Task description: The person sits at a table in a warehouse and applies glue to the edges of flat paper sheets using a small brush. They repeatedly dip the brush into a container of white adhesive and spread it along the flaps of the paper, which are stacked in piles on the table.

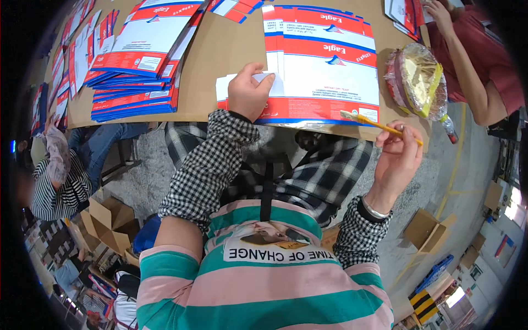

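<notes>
Flat red, white and blue printed cartons lie overlapped at the table's near edge. My left hand is closed at their left side, thumb and fingers pinching a white flap; the fingertips are partly hidden. My right hand grips a thin brush by its yellow handle, off the table's near edge. Its pale bristles lie over the lower right corner of the cartons; whether they touch cannot be seen. Right of the cartons sits a plastic-wrapped bowl with a cream-coloured mass in it.
Tall stacks of similar flat cartons fill the table's left side. More cartons lie at the far right, near a co-worker's arm. Another person sits at the left. Open cardboard boxes stand on the floor.
</notes>
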The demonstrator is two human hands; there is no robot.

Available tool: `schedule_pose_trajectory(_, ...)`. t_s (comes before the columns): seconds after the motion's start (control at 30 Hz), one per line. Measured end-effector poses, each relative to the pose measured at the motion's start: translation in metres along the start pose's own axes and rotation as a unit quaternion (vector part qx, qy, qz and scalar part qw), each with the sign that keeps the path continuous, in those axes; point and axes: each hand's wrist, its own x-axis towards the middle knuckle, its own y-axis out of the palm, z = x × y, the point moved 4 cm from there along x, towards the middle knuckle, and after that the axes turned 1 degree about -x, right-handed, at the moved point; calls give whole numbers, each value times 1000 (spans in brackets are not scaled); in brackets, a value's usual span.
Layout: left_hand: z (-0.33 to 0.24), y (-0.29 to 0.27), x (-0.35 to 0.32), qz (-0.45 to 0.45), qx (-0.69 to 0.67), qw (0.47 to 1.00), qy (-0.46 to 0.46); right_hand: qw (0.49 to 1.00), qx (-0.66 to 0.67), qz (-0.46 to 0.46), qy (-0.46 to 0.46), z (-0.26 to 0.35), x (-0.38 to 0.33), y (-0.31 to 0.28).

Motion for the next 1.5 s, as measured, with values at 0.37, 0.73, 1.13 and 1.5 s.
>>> schedule_pose_trajectory(0.37,-28,-5,-98,35,-44,994,91,998,44,-30,-33,14,-31,-36)
schedule_pose_trajectory(0.73,8,69,-97,315,-240,792,-464,997,60,-10,-36,18,-47,-27)
schedule_pose_trajectory(1.13,-9,-7,-109,257,-474,810,-229,983,169,13,-66,46,-40,-25)
schedule_pose_trajectory(1.5,-12,-260,39,-101,-462,881,11,975,181,81,-102,56,-33,-5)
